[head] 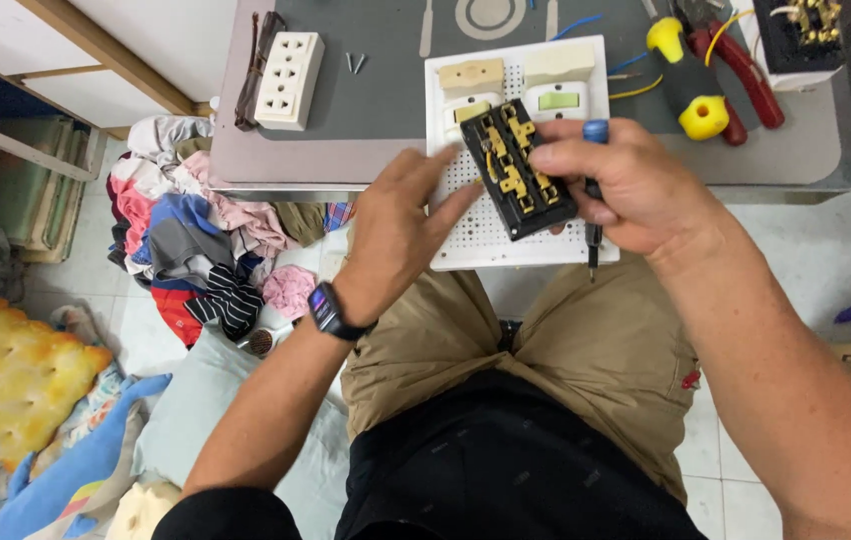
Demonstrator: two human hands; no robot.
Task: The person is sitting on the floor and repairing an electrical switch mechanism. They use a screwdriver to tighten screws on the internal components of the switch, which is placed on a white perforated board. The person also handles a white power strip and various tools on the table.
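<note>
My right hand (626,185) grips a black socket module (518,168) with brass contacts, plus a small blue-capped screwdriver (594,200) that points down past my fingers. My left hand (401,225), with a dark watch on the wrist, has its fingers spread and its fingertips reach toward the module's left side. Under both hands lies a white perforated board (491,235) carrying white and cream switch parts at its far end. The board rests at the near edge of a low table (276,160) above my knees.
A white three-outlet strip (289,80) and two screws (356,63) lie on the table's grey mat. Yellow-and-black screwdriver (688,85), red-handled pliers (746,75) and loose wires sit at the right. A clothes pile (196,250) and cushions cover the floor at left.
</note>
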